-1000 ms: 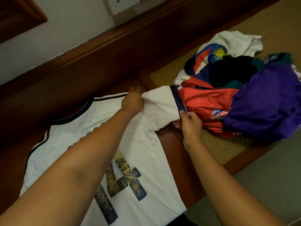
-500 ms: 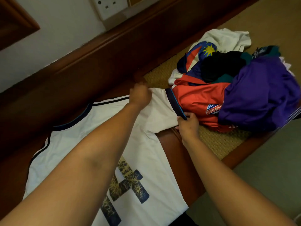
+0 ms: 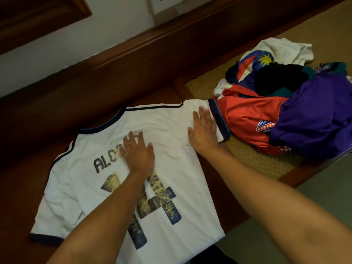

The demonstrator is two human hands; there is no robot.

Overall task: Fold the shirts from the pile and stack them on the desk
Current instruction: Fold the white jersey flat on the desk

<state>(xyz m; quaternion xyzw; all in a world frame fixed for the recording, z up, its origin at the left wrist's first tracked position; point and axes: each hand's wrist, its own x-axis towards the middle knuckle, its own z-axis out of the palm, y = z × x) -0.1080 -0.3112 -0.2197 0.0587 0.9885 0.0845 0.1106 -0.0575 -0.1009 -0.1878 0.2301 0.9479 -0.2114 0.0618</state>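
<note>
The white shirt (image 3: 106, 166) lies flat, back side up, on the brown desk (image 3: 224, 199). It looks thin, soft and light, so it will bend and wrinkle fast. I think the sleeve ends and bottom edge are the best spots to grab. The pile (image 3: 285, 103) sits just to the right, touching one sleeve. A second ago both hands pinched that sleeve. Now the left hand (image 3: 139, 151) and right hand (image 3: 204, 128) press flat on the cloth, fingers straight
</note>
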